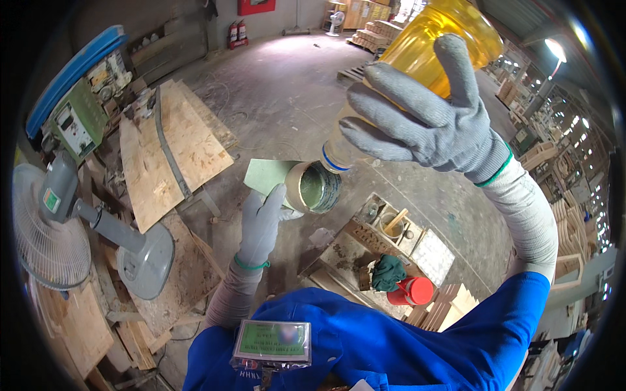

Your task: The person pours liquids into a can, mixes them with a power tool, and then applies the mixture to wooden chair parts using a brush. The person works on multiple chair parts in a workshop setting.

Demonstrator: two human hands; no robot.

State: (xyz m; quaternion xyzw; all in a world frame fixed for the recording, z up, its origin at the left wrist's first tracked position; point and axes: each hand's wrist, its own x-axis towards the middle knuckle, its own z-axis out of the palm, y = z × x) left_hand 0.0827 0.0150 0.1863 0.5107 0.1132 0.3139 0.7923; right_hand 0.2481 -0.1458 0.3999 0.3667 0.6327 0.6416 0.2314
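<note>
My gloved right hand [424, 117] is wrapped round a large clear plastic bottle [417, 49] of yellow liquid. It is tipped, base up at the upper right, with its blue-ringed neck [334, 160] pointing down to the left. Right beside that neck is the rim of a small round tub [315, 189], green inside, held in my gloved left hand [261, 221]. A flat pale green piece [268, 174] sticks out between the tub and my left fingers; I cannot tell whether it is joined to the tub. Whether liquid is flowing is not clear.
Below the tub stands a low bench [345, 251] with a wooden-handled pot [391, 225], a dark green cloth [388, 272] and a red container [411, 291]. To the left are a plywood sheet [195, 140], a grey fan [55, 228] and a green machine box [75, 124].
</note>
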